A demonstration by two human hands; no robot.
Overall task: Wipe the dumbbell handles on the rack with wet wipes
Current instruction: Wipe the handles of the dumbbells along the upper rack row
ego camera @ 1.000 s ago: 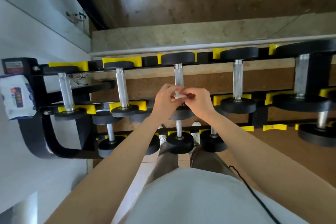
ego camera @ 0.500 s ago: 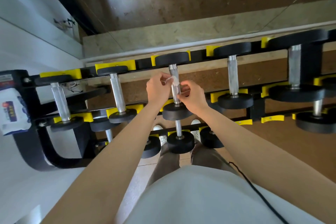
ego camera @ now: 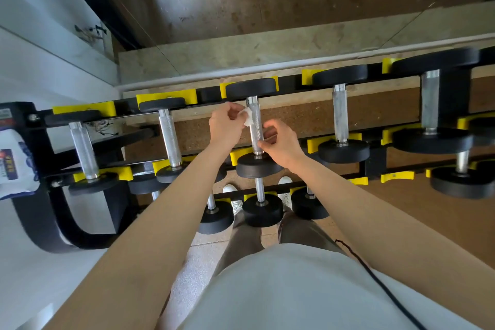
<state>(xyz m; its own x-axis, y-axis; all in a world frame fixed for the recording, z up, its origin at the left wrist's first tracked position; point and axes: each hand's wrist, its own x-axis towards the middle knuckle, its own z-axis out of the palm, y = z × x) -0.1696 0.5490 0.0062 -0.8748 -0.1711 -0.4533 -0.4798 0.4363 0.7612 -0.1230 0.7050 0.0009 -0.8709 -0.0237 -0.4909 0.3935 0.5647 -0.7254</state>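
Wet wipe (ego camera: 248,117) is pinched on handle (ego camera: 256,128) by left hand (ego camera: 226,126) | right hand (ego camera: 280,143) hold unclear | thinly pinched, it could be dropped.

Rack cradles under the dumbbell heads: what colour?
Yellow cradles on a black rack; head view.

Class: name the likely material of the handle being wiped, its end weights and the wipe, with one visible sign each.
Handle: metal, probably steel; silvery, knurled. End weights: likely rubber-coated; matte black. Wipe: thin white fabric or paper; crumpled in the left hand.
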